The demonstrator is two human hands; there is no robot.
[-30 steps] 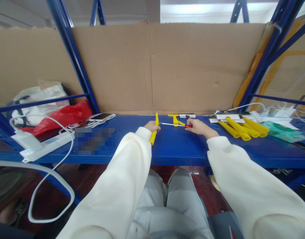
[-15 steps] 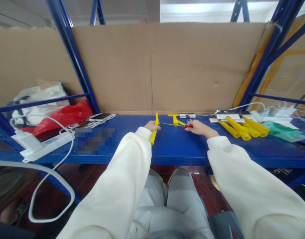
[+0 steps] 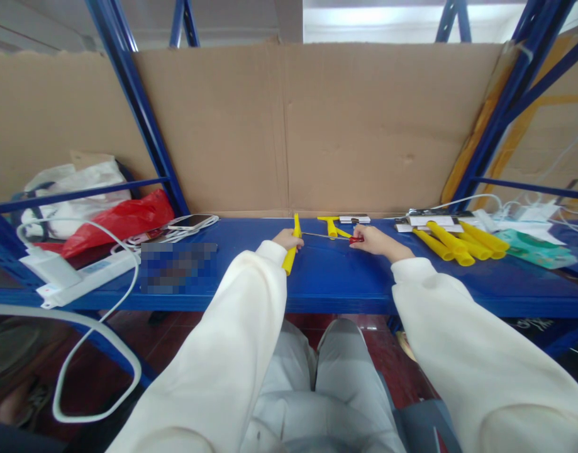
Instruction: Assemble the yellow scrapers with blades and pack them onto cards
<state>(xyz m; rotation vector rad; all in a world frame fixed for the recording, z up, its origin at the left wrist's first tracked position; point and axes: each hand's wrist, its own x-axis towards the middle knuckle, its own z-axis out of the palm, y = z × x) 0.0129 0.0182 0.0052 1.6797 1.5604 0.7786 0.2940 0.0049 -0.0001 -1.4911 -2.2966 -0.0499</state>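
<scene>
One white power strip (image 3: 104, 275) sits at the far left of the blue table (image 3: 340, 280), with a white plug in it. A red bag (image 3: 119, 223) lies behind it, and a phone (image 3: 193, 221) with a white cord lies to the right of the bag.

Next comes the left hand (image 3: 287, 238), with its fingers wrapped around a yellow handle (image 3: 289, 260). The handle is in the middle of the table area. It is long and thin, and its long way runs from near to far. The far end leans a bit to the right, and the near end sticks out below the hand.

Then there is a screwdriver (image 3: 327, 236). It lies across, from side to side, almost level. Its thin metal tip points left, at the yellow handle. I cannot tell if the tip goes inside. Its red end is on the right, held tight in the right hand (image 3: 372, 242).

Behind the metal rod is a yellow T-shaped piece (image 3: 333, 228), with its bar at the far end. A white block (image 3: 355, 219) is beside it. Far right, yellow tubes (image 3: 461, 245) lie in a pile, next to a green packet (image 3: 536, 250).
</scene>
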